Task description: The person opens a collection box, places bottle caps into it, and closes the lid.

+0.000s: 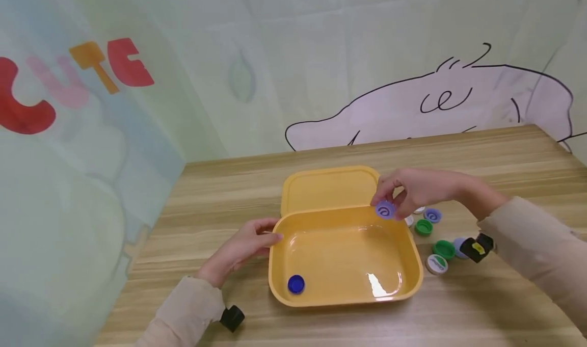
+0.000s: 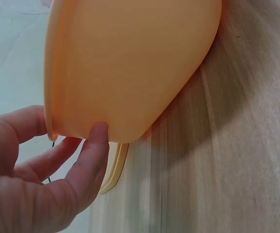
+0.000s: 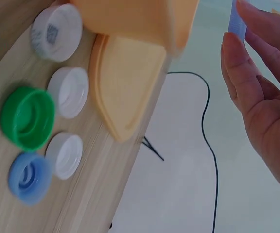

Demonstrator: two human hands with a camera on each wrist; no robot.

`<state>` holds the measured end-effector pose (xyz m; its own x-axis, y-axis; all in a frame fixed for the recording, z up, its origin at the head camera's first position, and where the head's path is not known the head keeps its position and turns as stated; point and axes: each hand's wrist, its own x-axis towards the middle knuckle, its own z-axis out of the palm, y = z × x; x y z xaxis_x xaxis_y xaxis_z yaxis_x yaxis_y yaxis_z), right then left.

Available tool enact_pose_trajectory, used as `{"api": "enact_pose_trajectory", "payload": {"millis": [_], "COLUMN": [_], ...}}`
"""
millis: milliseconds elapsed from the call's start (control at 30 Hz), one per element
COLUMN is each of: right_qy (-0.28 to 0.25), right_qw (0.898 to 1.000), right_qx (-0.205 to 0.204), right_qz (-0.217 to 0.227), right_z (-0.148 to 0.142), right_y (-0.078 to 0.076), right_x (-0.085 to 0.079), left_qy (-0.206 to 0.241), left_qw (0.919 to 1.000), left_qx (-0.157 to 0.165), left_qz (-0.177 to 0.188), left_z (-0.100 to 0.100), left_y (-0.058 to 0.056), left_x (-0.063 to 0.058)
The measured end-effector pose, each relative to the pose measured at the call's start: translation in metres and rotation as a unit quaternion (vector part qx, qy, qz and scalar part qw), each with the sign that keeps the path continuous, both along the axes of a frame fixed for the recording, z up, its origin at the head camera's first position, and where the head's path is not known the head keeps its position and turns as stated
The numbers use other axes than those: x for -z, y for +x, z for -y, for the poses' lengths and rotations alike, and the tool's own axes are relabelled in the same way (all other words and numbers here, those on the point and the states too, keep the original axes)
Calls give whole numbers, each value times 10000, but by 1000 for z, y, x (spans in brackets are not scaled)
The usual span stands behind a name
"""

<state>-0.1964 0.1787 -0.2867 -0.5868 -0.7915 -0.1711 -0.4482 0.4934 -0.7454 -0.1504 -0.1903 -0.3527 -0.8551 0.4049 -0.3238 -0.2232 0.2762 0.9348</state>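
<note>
An orange-yellow plastic box (image 1: 339, 252) stands on the table. My left hand (image 1: 245, 244) grips its left end; in the left wrist view the thumb lies over the rim and the fingers press the outer wall (image 2: 130, 63). Over the box's far right corner, my right hand (image 1: 419, 188) pinches a pale violet bottle cap (image 1: 384, 210) between thumb and fingers. That cap (image 3: 236, 24) shows edge-on in the right wrist view. One dark blue bottle cap (image 1: 296, 284) lies inside the box, at the near left corner.
Behind the box lies its matching lid (image 1: 327, 188). Several loose caps lie right of the box, including green caps (image 1: 424, 228), a pale blue cap (image 1: 432, 215) and a white printed cap (image 1: 436, 264). A printed cloth (image 1: 293, 72) hangs behind the table.
</note>
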Motion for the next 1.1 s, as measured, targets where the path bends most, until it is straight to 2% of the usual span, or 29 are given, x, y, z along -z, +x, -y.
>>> {"api": "enact_pose_trajectory", "payload": {"millis": [233,567,1100], "right_qy": [-133,-177,-376], "right_qw": [9993,9980,9942], "right_qx": [-320,-609,-1001], "right_qz": [-143,14,-123], "right_z": [24,57,85], "right_y": [-4,-5,-6], "right_x": [-2,-4,4], "left_qy": [-28,74,25], "left_qw": [10000,10000,10000], "left_qx": [-35,-15,5], "left_qz": [-10,-12,16], "left_z": [0,0,0], "left_y": [-2,-2,-2], "left_x": [1,3,2]}}
